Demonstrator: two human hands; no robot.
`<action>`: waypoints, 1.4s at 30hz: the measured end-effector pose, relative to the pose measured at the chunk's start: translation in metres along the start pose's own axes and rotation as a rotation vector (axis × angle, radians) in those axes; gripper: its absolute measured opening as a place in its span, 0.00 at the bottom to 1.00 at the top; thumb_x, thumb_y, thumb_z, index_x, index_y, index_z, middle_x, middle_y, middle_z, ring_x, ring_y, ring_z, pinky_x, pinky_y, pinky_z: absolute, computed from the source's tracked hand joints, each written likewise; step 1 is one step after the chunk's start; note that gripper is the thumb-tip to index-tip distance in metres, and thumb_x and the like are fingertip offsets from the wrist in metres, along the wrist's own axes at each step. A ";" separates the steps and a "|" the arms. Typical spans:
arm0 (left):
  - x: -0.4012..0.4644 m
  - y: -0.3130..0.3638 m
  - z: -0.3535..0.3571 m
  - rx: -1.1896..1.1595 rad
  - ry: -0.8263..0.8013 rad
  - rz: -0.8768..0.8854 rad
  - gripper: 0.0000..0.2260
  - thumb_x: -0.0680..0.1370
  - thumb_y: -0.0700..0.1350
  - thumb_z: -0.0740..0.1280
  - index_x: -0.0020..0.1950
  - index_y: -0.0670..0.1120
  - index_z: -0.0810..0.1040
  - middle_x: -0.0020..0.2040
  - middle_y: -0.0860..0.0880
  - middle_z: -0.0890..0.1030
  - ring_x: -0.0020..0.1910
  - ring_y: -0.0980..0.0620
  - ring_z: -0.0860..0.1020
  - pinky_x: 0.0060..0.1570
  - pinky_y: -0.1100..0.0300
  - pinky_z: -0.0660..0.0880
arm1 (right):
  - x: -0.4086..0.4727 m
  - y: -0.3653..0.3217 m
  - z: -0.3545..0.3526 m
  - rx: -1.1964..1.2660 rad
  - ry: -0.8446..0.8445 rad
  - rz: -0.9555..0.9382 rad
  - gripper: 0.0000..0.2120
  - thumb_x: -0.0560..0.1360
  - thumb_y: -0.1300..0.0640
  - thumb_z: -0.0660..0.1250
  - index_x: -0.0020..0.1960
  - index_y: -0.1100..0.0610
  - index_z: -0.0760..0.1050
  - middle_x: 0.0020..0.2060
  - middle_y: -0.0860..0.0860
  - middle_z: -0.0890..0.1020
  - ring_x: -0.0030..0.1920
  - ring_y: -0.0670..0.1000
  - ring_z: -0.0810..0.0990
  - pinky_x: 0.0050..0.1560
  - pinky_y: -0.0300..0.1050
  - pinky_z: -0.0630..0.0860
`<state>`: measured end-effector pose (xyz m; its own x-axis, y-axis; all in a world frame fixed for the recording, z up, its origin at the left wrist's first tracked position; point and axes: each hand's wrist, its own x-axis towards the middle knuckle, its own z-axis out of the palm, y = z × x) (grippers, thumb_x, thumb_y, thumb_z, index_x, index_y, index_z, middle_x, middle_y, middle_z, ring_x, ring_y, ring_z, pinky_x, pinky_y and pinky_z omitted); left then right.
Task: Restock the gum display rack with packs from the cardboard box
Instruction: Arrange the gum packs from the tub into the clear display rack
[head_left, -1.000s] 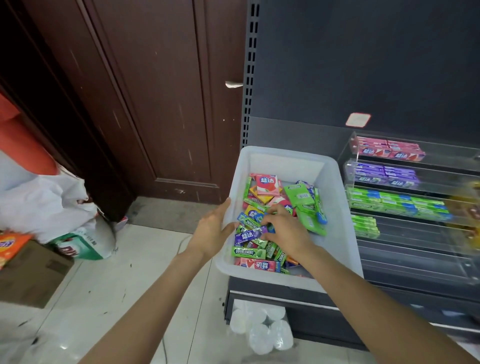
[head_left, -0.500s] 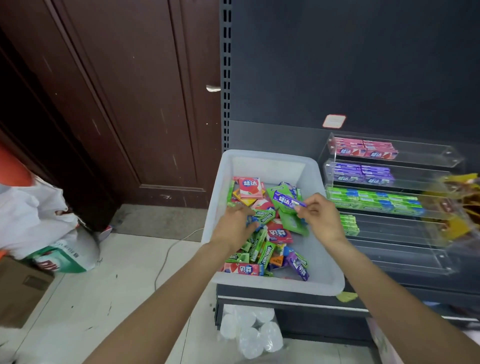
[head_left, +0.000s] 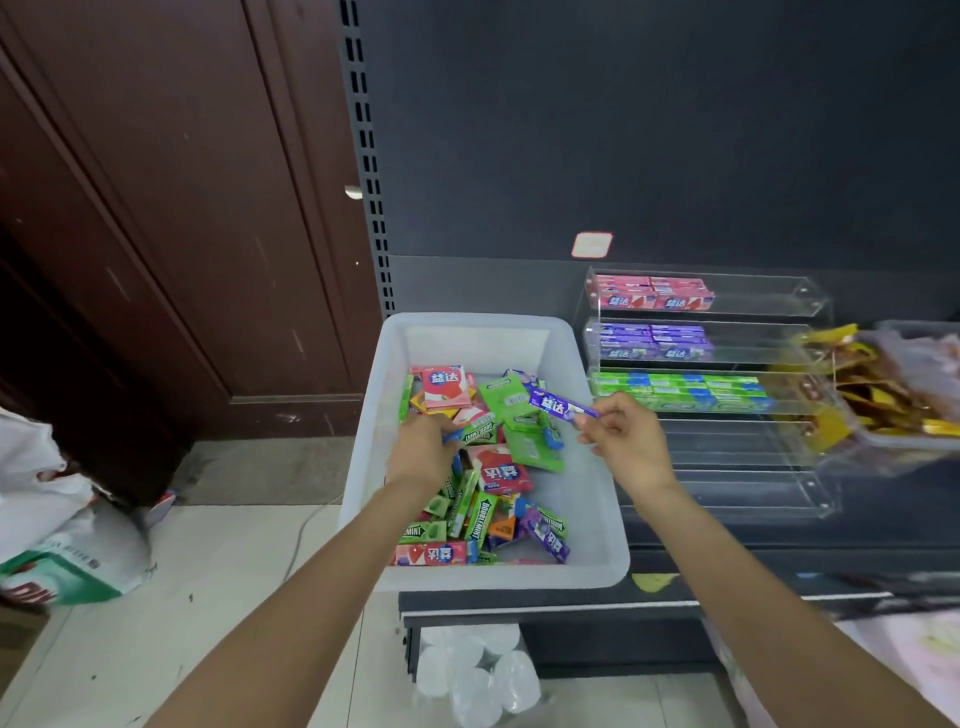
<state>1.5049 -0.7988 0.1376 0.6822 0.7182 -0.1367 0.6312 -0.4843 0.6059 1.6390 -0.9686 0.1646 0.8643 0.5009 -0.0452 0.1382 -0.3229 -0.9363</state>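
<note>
A white plastic bin (head_left: 597, 519) on the shelf holds a loose heap of gum packs (head_left: 488, 467) in green, pink and purple. My right hand (head_left: 626, 441) pinches a purple gum pack (head_left: 561, 405) by one end and holds it above the bin's right side. Down in the heap, my left hand (head_left: 423, 449) curls its fingers round a blue-edged pack (head_left: 454, 435), mostly hidden. To the right stands a clear acrylic display rack (head_left: 810, 306) with a pink row, a purple row (head_left: 654, 340) and a green row; its two lower tiers hold nothing.
A tray of yellow-wrapped snacks (head_left: 893, 395) leans against the rack's right side. A dark wooden door (head_left: 182, 234) is at the left, bags (head_left: 57, 519) on the floor beside it, and wrapped white rolls (head_left: 472, 670) under the shelf.
My right hand lifted the purple pack out of the heap and carried it right, toward the rack. My left hand moved from the bin's rim into the packs.
</note>
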 end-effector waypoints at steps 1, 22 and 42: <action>-0.002 0.005 -0.003 -0.035 0.044 0.008 0.10 0.78 0.40 0.65 0.57 0.41 0.80 0.54 0.43 0.81 0.50 0.47 0.78 0.49 0.59 0.72 | 0.001 0.000 -0.006 0.009 0.003 -0.001 0.11 0.73 0.61 0.70 0.37 0.53 0.69 0.38 0.57 0.81 0.35 0.50 0.80 0.38 0.42 0.73; -0.013 0.207 0.110 -0.102 -0.025 0.250 0.10 0.76 0.39 0.68 0.57 0.42 0.80 0.55 0.45 0.81 0.46 0.53 0.76 0.46 0.73 0.66 | 0.068 0.059 -0.221 0.008 -0.015 -0.032 0.04 0.76 0.61 0.66 0.50 0.59 0.73 0.43 0.53 0.81 0.43 0.51 0.80 0.45 0.47 0.77; 0.007 0.200 0.153 0.395 -0.247 0.345 0.13 0.80 0.44 0.62 0.63 0.53 0.77 0.60 0.51 0.79 0.60 0.49 0.69 0.61 0.55 0.65 | 0.091 0.092 -0.237 0.012 -0.086 -0.010 0.03 0.77 0.61 0.65 0.51 0.58 0.73 0.42 0.51 0.81 0.40 0.47 0.81 0.42 0.40 0.78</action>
<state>1.6929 -0.9669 0.1382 0.9090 0.3704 -0.1909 0.4142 -0.8537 0.3157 1.8446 -1.1427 0.1572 0.8182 0.5713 -0.0646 0.1405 -0.3075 -0.9411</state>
